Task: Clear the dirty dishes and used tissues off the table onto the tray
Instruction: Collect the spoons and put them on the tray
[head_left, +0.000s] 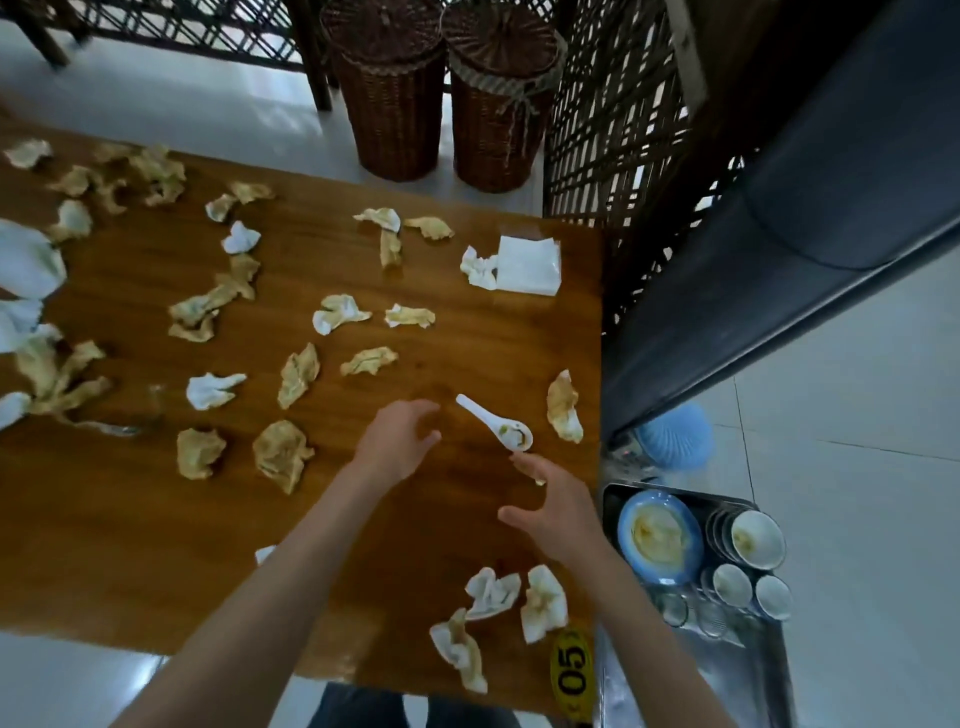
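Across the left and middle of the brown wooden table (130, 545), many crumpled stained paper tissues (283, 454) lay scattered, none blocking the reach. The left hand (397, 441) was held loosely open and empty just beside the white ceramic soup spoon (493, 421), whose soiled bowl was nearly touched by the spread, empty right hand (558, 512). The spoon would best be pinched by its handle, kept level, and carried right to the metal tray (753, 670), where a blue-rimmed dirty plate (658, 535) and small white bowls (756, 538) left little room.

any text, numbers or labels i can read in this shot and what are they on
"05" in black on a yellow oval tag at the near right edge of the wooden table; it reads sideways in this view.
Small marks under the number on the same tag are too blurred to read.
Nothing else shows readable text.
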